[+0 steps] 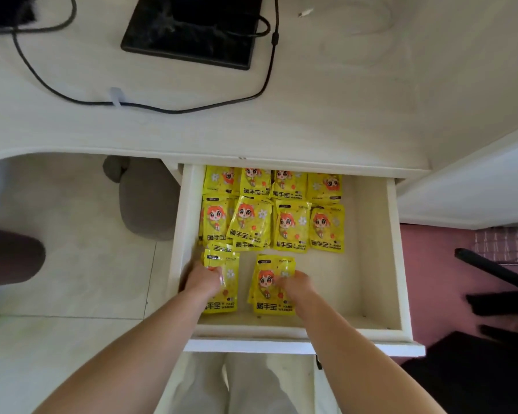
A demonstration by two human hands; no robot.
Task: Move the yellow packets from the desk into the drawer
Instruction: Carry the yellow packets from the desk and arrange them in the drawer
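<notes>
The white drawer (374, 264) stands pulled out under the desk edge. Several yellow packets with a red-haired cartoon figure lie in two rows at its back (290, 225). Nearer the front lie two small stacks. My left hand (202, 280) rests on the left stack of yellow packets (225, 303), fingers curled over its upper half. My right hand (295, 286) presses on the right stack of yellow packets (269, 294). Both hands are blurred, so whether they grip or only touch is unclear. No packet shows on the desk top (326, 115).
A black tablet (192, 28) and black cables (150, 106) lie on the desk, with a white cable (359, 31) at the back right. A grey stool (147, 201) stands left of the drawer. The drawer's right part is bare. Dark chair legs (497, 270) are at right.
</notes>
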